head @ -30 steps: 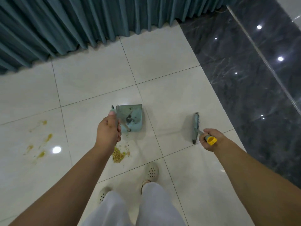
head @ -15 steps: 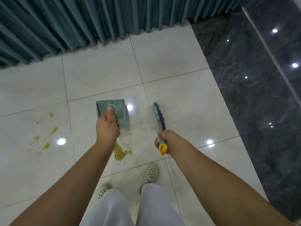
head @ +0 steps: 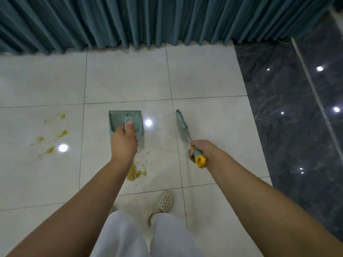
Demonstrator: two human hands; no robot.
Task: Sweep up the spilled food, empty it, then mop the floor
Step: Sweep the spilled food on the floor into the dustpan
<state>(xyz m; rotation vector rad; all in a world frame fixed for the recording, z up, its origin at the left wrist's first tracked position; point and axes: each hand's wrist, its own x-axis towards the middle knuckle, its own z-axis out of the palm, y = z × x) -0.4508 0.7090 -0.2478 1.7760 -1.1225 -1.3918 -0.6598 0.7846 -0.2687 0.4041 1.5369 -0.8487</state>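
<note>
My left hand (head: 124,143) grips the handle of a teal dustpan (head: 118,119), held above the white floor tiles with its pan pointing away from me. My right hand (head: 201,151) grips the grey, yellow-tipped handle of a small brush (head: 182,126), whose head points forward and slightly left. A pile of yellowish spilled food (head: 134,173) lies on the tile just below my left wrist, with a few scattered crumbs (head: 146,161) around it. Yellow smears (head: 50,150) stain the tile to the left.
A teal curtain (head: 148,21) hangs along the far edge of the floor. Dark marble flooring (head: 289,117) runs along the right. My feet in pale perforated clogs (head: 165,201) stand just behind the food pile.
The view has tilted up toward the curtain. My right hand with the brush swung in from the right, then moved a little away from the dustpan. My left hand still holds the dustpan.
</note>
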